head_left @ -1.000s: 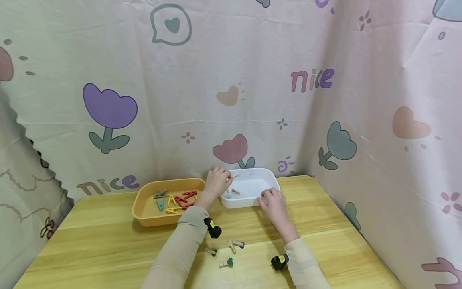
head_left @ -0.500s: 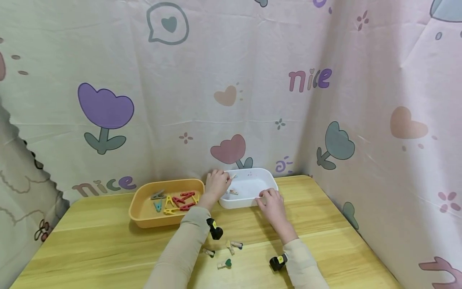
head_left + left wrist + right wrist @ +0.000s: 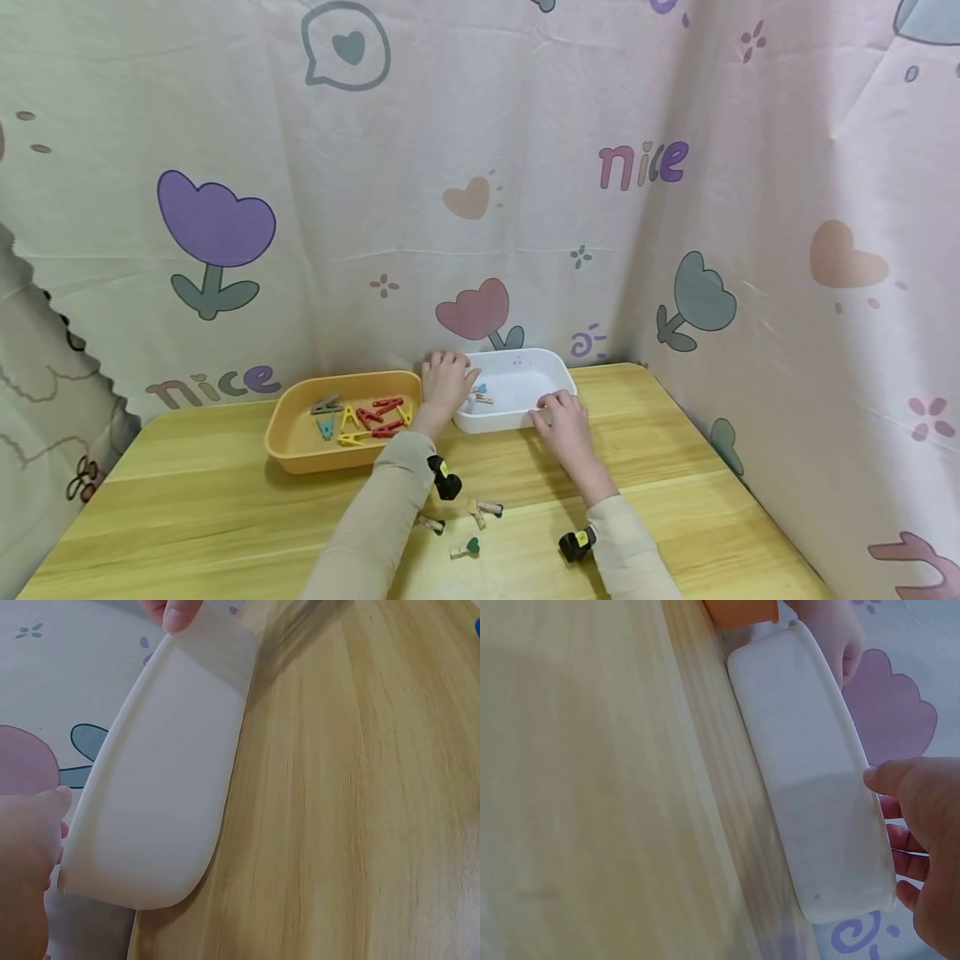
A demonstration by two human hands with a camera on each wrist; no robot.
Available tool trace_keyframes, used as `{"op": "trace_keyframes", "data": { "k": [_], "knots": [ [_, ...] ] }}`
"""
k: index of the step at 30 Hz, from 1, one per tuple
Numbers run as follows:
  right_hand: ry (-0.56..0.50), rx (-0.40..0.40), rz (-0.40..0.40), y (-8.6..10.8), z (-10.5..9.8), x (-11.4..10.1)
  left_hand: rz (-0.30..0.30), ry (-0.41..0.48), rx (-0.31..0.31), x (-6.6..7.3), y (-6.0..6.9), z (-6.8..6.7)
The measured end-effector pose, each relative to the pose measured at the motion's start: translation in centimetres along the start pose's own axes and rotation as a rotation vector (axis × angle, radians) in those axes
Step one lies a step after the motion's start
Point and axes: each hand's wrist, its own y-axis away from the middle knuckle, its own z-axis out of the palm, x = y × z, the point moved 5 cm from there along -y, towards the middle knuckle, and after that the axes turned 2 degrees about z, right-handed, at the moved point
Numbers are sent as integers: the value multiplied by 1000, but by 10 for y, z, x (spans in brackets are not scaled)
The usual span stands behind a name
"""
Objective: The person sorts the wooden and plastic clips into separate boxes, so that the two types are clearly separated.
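Observation:
My left hand (image 3: 444, 387) is over the left end of the white tray (image 3: 517, 421), with the thumb apart from the fingers and no clip visible between them. Just right of that thumb, a small clip with a blue top (image 3: 479, 388) and a wooden clip (image 3: 484, 399) lie inside the tray. My right hand (image 3: 564, 421) grips the tray's near rim at the right; in the right wrist view its thumb (image 3: 889, 777) lies on the rim, with the fingers on the inner side. From the left wrist view, the left hand (image 3: 26, 862) is beside the tray's end, its fingertips partly hidden.
An orange tray (image 3: 300, 461) at the left holds several red, yellow, grey and teal clips. Several small wooden clips lie on the table nearer the front, one with a green heart (image 3: 466, 548). A patterned curtain (image 3: 337, 208) hangs behind the trays.
A small clip held in my left fingertips has been let go, and a blue-topped clip now shows inside the white tray. My right hand has stayed on the rim. The head view has shifted slightly.

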Motion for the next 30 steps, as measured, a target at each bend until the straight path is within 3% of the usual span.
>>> {"op": "trace_keyframes", "data": {
  "k": [14, 30],
  "knots": [
    [17, 1, 5, 1, 1, -1, 54, 3, 18, -4, 11, -8],
    [7, 10, -3, 1, -2, -3, 173, -13, 81, -5, 31, -32]
  ]
}}
